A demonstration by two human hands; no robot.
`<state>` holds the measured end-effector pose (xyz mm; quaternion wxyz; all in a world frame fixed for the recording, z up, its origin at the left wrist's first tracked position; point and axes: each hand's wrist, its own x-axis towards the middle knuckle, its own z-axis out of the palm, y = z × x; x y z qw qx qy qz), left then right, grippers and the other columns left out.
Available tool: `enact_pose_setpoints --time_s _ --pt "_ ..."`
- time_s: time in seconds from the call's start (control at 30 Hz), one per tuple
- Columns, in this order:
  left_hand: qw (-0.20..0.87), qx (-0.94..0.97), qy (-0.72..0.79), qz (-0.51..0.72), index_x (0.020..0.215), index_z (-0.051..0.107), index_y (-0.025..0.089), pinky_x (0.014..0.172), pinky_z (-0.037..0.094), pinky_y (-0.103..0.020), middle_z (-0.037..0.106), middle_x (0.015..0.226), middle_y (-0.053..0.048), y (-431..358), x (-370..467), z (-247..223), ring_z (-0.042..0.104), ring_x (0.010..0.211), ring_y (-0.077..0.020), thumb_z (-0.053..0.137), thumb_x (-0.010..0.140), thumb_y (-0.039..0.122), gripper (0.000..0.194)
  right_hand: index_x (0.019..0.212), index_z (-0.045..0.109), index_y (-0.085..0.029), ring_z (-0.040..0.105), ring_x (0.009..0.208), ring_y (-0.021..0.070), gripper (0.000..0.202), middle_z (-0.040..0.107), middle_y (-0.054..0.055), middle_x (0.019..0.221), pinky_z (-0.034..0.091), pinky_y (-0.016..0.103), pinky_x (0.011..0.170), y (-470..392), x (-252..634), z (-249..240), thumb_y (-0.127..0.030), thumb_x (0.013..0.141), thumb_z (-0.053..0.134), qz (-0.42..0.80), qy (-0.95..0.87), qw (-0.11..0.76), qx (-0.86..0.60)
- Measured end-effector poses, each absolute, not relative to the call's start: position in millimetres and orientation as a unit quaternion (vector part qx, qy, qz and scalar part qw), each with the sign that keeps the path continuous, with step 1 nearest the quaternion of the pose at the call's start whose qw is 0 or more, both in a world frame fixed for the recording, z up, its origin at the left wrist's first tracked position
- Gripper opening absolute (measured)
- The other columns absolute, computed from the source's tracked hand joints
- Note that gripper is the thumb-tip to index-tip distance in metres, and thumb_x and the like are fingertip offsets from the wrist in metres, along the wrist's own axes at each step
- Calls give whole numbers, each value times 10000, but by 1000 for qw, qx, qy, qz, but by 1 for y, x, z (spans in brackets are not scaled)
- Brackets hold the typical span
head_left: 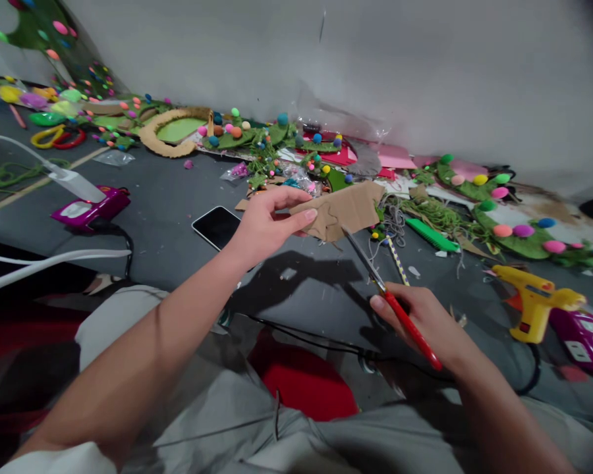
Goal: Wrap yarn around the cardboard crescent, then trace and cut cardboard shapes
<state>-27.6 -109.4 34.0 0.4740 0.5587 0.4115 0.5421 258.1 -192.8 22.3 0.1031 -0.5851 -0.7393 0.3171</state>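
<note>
My left hand [277,220] pinches the left end of a piece of brown cardboard [358,207], thumb on top, holding it up above the table. A shape is drawn in dark line on the cardboard near my thumb. Red-handled scissors [398,309] are in my right hand [420,316], fingers wrapped round the handles. Their blades point up and left, and the tips meet the cardboard's lower edge. Whether the blades are apart there I cannot tell. Below and left of the cardboard lies a dark-screened phone [217,227], partly hidden behind my left forearm.
A yellow glue gun [536,299] stands at the right by a purple power socket [586,339]. Another purple socket [93,207] with a white plug sits left. Along the wall lie green felt pieces with pompoms [524,240], a cardboard ring [151,135] and a green cutter [432,235].
</note>
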Motion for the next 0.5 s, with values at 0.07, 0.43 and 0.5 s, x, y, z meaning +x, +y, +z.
enact_pose_setpoints --time_s 0.07,0.43,0.5 --pt "470 560 410 545 968 731 162 646 655 -256 762 948 -54 -110 -26 34 725 811 -164 878 759 312 296 672 418 -211 370 597 124 578 415 -28 605 328 258 537 -193 258 24 -719 941 482 320 -735 105 -588" --pt "483 547 414 544 932 745 175 645 665 -275 780 911 -36 -115 -17 29 732 765 -158 914 725 378 335 738 434 -221 418 640 150 598 458 -18 667 339 290 591 -195 258 27 -787 932 417 339 -719 86 -601" --pt "483 548 410 546 913 745 170 643 668 -284 782 894 -36 -115 -17 29 730 759 -160 923 713 392 348 731 434 -221 418 639 151 608 456 -19 659 336 291 593 -195 256 27 -799 921 428 338 -717 83 -604"
